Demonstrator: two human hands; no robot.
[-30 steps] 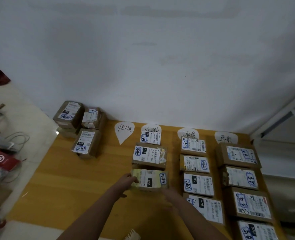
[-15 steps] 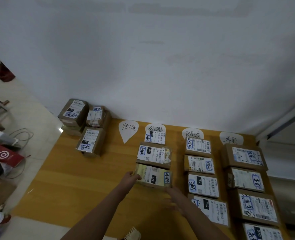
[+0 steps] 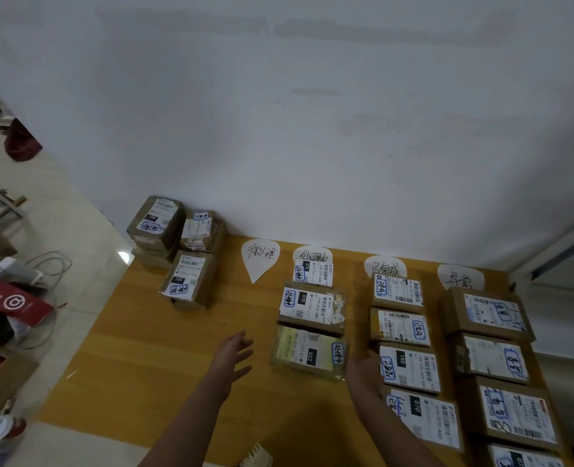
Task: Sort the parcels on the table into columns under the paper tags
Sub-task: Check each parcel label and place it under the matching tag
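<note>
While the left hand (image 3: 235,350) hovers with fingers spread, holding nothing, just left of the yellow parcel (image 3: 307,352), the right hand (image 3: 363,369) sits at the parcel's right edge, its grip unclear. Beyond, tags (image 3: 260,261) line the table's (image 3: 144,365) far edge below a white wall (image 3: 312,129).

Four white teardrop paper tags (image 3: 260,261) line the table's (image 3: 151,348) far edge. Brown labelled parcels (image 3: 398,293) lie flat in columns under the three right-hand tags, a yellowish parcel (image 3: 307,352) third under the second. An unsorted pile (image 3: 191,281) sits far left.
</note>
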